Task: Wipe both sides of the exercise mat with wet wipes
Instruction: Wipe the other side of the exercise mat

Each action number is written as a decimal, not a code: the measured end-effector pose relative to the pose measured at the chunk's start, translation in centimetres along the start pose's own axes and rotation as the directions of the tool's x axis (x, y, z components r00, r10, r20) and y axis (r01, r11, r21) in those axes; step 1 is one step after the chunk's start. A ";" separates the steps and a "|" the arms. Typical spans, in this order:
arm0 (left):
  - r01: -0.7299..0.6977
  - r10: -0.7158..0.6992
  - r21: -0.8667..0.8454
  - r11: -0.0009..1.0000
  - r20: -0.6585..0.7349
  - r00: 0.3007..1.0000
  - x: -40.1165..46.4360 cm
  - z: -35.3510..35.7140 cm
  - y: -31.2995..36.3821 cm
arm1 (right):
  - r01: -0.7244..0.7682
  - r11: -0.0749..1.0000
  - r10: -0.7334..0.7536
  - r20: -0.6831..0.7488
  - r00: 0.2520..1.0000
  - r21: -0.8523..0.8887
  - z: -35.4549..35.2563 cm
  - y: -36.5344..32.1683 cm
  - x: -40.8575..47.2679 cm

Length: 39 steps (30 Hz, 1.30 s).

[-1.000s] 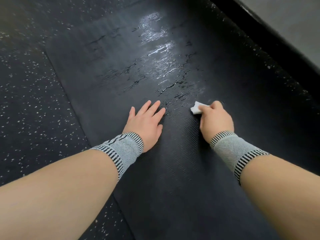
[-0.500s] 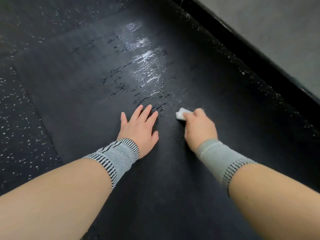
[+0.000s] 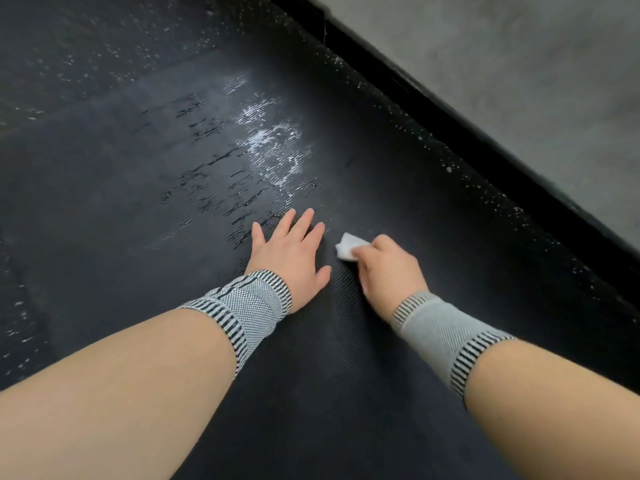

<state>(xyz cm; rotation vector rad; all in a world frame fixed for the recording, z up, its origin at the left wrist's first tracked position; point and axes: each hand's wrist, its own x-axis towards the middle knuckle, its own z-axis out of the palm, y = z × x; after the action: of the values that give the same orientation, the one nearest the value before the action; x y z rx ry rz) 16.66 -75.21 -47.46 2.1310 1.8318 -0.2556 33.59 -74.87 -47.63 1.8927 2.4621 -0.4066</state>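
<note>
Both my hands have slid closer together on the mat (image 3: 329,393): my left hand (image 3: 289,258) presses flat, fingers spread, while my right hand (image 3: 389,268) grips the wipe (image 3: 348,249) against the mat's middle. Beyond them wet streaks (image 3: 273,157) shine toward the mat's far edge.

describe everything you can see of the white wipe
The wet wipe is a small white wad, crumpled and folded, looking like soft damp cloth or paper. It lies against the dark ribbed exercise mat, gripped by the right hand, whose curled fingers cover its near part. It sits just right of the flat left hand, not touching it.
</note>
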 end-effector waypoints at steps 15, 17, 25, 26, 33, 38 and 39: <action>0.124 -0.125 -0.056 0.991 -0.003 0.992 3.3 -1.7 2.6 | 0.112 0.994 -0.112 -0.037 0.993 -0.005 -1.0 5.2 2.5; 0.134 -0.133 -0.067 0.989 0.007 0.991 3.5 -1.8 2.6 | 0.066 0.997 -0.070 -0.130 0.989 -0.034 -1.5 7.4 4.0; 0.127 -0.124 -0.039 0.991 0.065 0.990 4.2 -2.6 2.3 | -0.368 0.928 0.369 -0.248 0.896 0.050 -2.2 10.1 7.5; 0.127 -0.125 -0.040 0.991 0.065 0.990 4.3 -2.7 2.3 | -0.258 0.965 0.262 -0.239 0.935 0.051 -1.8 9.4 6.9; 0.127 -0.126 -0.023 0.992 0.063 0.990 4.2 -2.6 2.4 | -0.335 0.941 0.314 -0.254 0.915 -0.041 -3.2 13.2 9.6; 0.134 -0.132 -0.024 0.991 0.070 0.989 4.4 -2.7 2.4 | -0.374 0.927 0.371 -0.204 0.906 0.027 -2.8 10.8 10.2; 0.136 -0.134 -0.030 0.990 0.069 0.989 4.3 -2.6 2.4 | -0.228 0.974 0.225 -0.191 0.955 0.007 -2.2 9.6 9.3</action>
<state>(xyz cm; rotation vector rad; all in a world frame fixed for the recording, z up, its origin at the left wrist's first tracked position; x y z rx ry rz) 19.57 -70.56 -46.19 1.9537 1.9298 -0.3204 40.56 -63.31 -48.91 2.2743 2.3044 -0.2079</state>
